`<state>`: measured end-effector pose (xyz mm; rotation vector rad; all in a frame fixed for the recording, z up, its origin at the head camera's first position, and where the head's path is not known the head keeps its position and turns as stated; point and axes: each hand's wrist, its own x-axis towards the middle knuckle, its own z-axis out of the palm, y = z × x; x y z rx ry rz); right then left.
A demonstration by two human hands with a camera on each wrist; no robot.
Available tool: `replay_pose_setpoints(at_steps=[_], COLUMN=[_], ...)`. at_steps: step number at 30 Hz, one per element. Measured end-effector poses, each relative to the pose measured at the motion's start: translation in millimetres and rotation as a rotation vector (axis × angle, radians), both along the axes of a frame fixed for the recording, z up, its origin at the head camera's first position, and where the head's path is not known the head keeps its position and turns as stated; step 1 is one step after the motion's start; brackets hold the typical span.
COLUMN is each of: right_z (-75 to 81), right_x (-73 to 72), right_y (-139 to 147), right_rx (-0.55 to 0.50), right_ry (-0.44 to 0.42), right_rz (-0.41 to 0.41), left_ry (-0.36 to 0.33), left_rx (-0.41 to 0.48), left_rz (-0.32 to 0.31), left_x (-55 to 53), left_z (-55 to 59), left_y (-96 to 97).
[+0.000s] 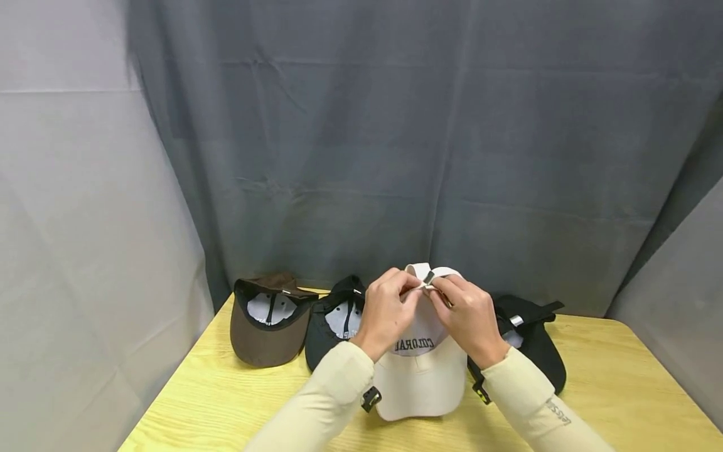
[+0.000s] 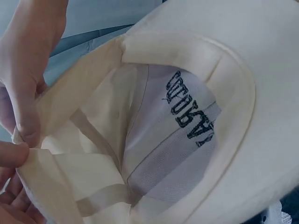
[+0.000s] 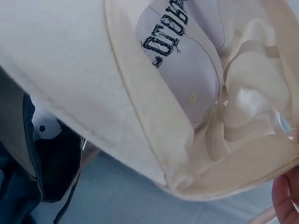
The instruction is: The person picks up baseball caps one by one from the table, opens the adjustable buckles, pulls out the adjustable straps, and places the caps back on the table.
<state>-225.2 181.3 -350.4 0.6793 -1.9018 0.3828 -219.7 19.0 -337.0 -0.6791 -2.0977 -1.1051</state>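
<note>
A cream baseball cap (image 1: 420, 386) is upside down with its brim toward me and its inside showing. Dark embroidered letters (image 2: 189, 109) read mirrored through the lining in the left wrist view. My left hand (image 1: 388, 307) pinches the cap's back edge on the left of the strap opening. Opposite it, my right hand (image 1: 467, 317) pinches the right side between thumb and fingers. Between the fingertips, the cream back strap (image 1: 446, 272) loops up beside a small dark piece (image 1: 428, 277). In the right wrist view the folded sweatband (image 3: 243, 170) reaches the fingers at the edge.
Upturned on the wooden table (image 1: 615, 376) are a brown cap (image 1: 262, 345) at far left, a black cap (image 1: 322, 323) behind my left hand and another black cap (image 1: 542, 351) right of my right hand. A grey curtain (image 1: 361, 157) hangs behind.
</note>
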Motion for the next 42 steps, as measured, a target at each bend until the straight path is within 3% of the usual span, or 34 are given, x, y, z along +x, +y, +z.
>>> replay_pose_setpoints(at_steps=[15, 26, 32, 42], right_z=[0.6, 1.1, 1.6, 0.9], right_x=[1.1, 0.2, 0.4, 2.8], right_y=[7, 1, -2, -3], right_rx=[-0.015, -0.033, -0.096, -0.099], right_ry=[-0.002, 0.024, 0.028, 0.020], right_rz=[-0.011, -0.044, -0.076, -0.083], left_ry=[-0.020, -0.012, -0.013, -0.020], left_rx=[-0.025, -0.029, -0.064, -0.074], left_rz=[-0.021, 0.052, 0.106, 0.112], left_x=[-3.2, -4.4, -2.1, -0.2], left_z=[3.0, 2.0, -0.2, -3.4], left_y=[7.6, 8.3, 8.4, 8.8])
